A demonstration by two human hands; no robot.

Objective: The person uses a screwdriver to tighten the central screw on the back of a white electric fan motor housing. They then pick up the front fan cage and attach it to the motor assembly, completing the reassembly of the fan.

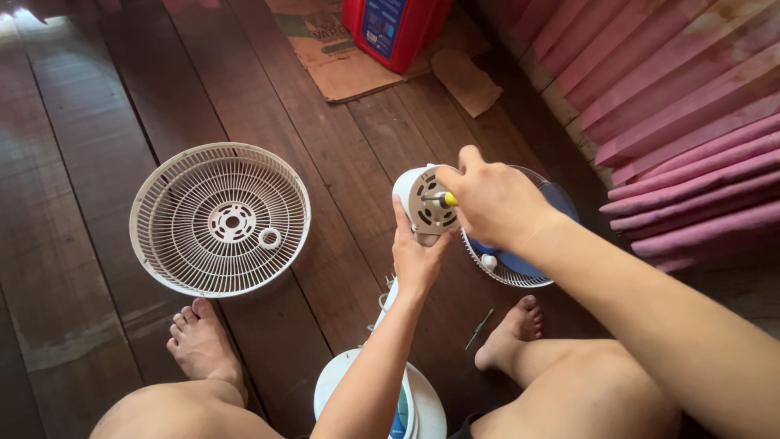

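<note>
My knees frame the bottom of the view, and between them stands the fan base (422, 406), white and round, on the plank floor (97, 162). My left foot (199, 345) and right foot (512, 329) rest flat on the boards, and a thin small tool (479, 328), maybe a second screwdriver, lies just beside the right foot.

My left hand (416, 260) rises from the base and its grip is clenched around the neck under the motor housing (424, 203), thumb up along the housing's left edge. My right hand (491, 203) is closed on a screwdriver (444, 198); only its yellow handle end and short shaft show, the tip set against the vented back of the housing.

Behind the housing sits the rear grille (520, 272) with the blue blade (561, 203) inside it, partly hidden by my right wrist. To the left, well apart, the front grille (219, 219) lies open side up on the floor.

Farther off lie a sheet of cardboard (341, 61) with a red jug (394, 28) on it, and pink cloth (691, 122) is folded along the right.
</note>
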